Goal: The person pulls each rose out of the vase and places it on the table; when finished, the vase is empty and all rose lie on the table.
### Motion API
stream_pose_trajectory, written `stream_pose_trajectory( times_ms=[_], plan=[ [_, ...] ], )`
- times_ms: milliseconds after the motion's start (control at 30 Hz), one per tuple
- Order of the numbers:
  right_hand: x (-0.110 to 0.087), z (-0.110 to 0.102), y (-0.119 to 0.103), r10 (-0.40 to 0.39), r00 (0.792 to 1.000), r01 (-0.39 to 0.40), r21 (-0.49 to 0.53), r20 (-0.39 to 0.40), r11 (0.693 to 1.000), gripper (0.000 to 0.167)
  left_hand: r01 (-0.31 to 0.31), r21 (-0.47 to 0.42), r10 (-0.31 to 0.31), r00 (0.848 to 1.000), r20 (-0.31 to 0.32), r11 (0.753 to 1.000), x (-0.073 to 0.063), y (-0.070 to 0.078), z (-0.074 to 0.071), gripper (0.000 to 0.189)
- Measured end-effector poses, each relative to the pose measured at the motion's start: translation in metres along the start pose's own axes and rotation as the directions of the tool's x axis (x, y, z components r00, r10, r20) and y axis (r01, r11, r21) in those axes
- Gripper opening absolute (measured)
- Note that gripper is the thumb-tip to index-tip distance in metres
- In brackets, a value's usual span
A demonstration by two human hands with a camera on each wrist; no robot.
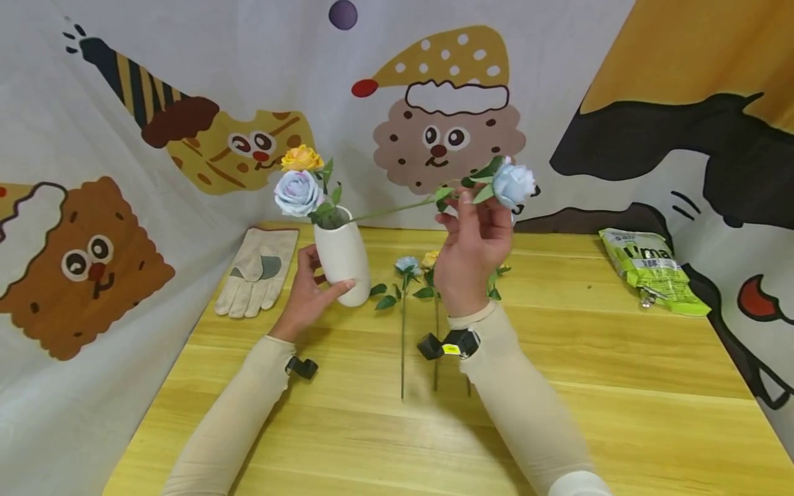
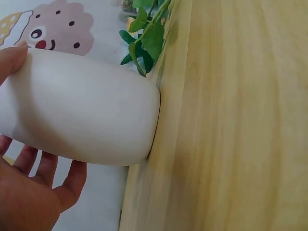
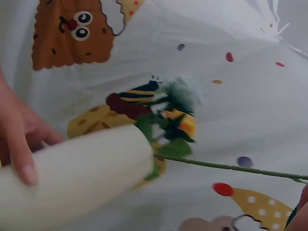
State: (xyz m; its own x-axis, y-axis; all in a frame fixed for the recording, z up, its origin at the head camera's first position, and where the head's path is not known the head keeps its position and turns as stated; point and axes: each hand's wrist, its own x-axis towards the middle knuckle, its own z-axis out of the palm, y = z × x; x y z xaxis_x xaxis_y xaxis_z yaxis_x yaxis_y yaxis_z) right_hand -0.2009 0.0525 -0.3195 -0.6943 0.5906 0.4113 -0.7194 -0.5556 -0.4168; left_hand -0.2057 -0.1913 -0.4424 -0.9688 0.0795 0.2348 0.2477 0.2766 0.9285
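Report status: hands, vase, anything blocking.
Left hand grips white vase. Right hand holds blue rose, stem at vase mouth. Yellow rose, second blue rose already inside; no blockage seen.

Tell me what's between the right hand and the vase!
A green stem reaches from the right hand to the mouth of the white vase; head and right wrist views show it.
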Motion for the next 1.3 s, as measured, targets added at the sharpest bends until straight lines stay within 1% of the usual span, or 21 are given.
stream_pose_trajectory(
  times_ms=[67, 167, 267, 400, 533, 600, 667, 733, 767, 867, 1033, 1167, 1267, 1300],
  plan=[
    [0.004, -0.007, -0.008, -0.026, 1.0, 0.027, 0.025, -0.008, 0.999, 0.009, 0.0, 0.0, 0.0, 1.0, 0.004, 1.0, 0.0, 0.0, 0.0, 0.084],
    [0.01, -0.016, -0.02, -0.023, 1.0, 0.023, 0.023, -0.01, 0.999, 0.005, 0.0, -0.001, 0.0, 1.0, 0.0, 1.0, 0.001, -0.002, -0.001, 0.085],
    [0.013, -0.028, -0.031, 0.014, 1.0, -0.014, 0.016, -0.015, 1.0, 0.003, 0.004, 0.001, -0.004, 1.0, -0.005, 1.0, 0.004, -0.012, -0.002, 0.086],
    [0.017, -0.047, -0.042, 0.08, 0.996, -0.079, 0.013, -0.031, 0.997, 0.006, -0.006, 0.008, 0.007, 1.0, -0.006, 1.0, 0.009, -0.03, -0.003, 0.089],
    [0.023, -0.072, -0.049, 0.169, 0.986, -0.168, -0.087, 0.0, 0.982, 0.007, -0.028, 0.001, 0.028, 1.0, -0.007, 1.0, 0.01, -0.036, -0.003, 0.088],
    [0.025, -0.087, -0.051, 0.211, 0.977, -0.204, -0.176, 0.022, 0.963, 0.004, -0.035, -0.005, 0.035, 0.999, -0.005, 0.999, 0.01, -0.036, -0.003, 0.088],
    [0.027, -0.1, -0.053, 0.252, 0.968, -0.239, -0.254, 0.018, 0.937, 0.006, -0.039, -0.009, 0.039, 0.999, -0.001, 0.999, 0.009, -0.036, -0.003, 0.088],
    [0.029, -0.113, -0.055, 0.292, 0.956, -0.278, -0.316, -0.001, 0.907, 0.007, -0.041, -0.014, 0.041, 0.999, 0.0, 0.999, 0.009, -0.036, -0.003, 0.087],
    [0.031, -0.119, -0.057, 0.308, 0.951, -0.293, -0.359, -0.016, 0.886, 0.008, -0.042, -0.014, 0.042, 0.999, -0.002, 0.999, 0.009, -0.036, -0.003, 0.087],
    [0.036, -0.135, -0.063, 0.36, 0.93, -0.353, -0.447, -0.072, 0.822, 0.011, -0.041, -0.012, 0.041, 0.999, -0.003, 0.999, 0.009, -0.036, -0.003, 0.087],
    [0.048, -0.157, -0.074, 0.449, 0.88, -0.455, -0.545, -0.155, 0.704, 0.013, -0.04, -0.009, 0.039, 0.999, -0.005, 0.999, 0.009, -0.036, -0.001, 0.088],
    [0.058, -0.172, -0.079, 0.521, 0.835, -0.511, -0.606, -0.179, 0.61, 0.009, -0.033, -0.01, 0.033, 0.999, -0.01, 0.999, 0.01, -0.035, -0.001, 0.089],
    [0.063, -0.185, -0.08, 0.566, 0.802, -0.537, -0.648, -0.192, 0.541, 0.01, -0.025, -0.013, 0.025, 1.0, -0.007, 1.0, 0.008, -0.029, 0.0, 0.088],
    [0.064, -0.189, -0.079, 0.578, 0.792, -0.547, -0.652, -0.198, 0.526, 0.011, -0.022, -0.015, 0.022, 1.0, -0.004, 1.0, 0.006, -0.025, 0.001, 0.087]
  ],
)
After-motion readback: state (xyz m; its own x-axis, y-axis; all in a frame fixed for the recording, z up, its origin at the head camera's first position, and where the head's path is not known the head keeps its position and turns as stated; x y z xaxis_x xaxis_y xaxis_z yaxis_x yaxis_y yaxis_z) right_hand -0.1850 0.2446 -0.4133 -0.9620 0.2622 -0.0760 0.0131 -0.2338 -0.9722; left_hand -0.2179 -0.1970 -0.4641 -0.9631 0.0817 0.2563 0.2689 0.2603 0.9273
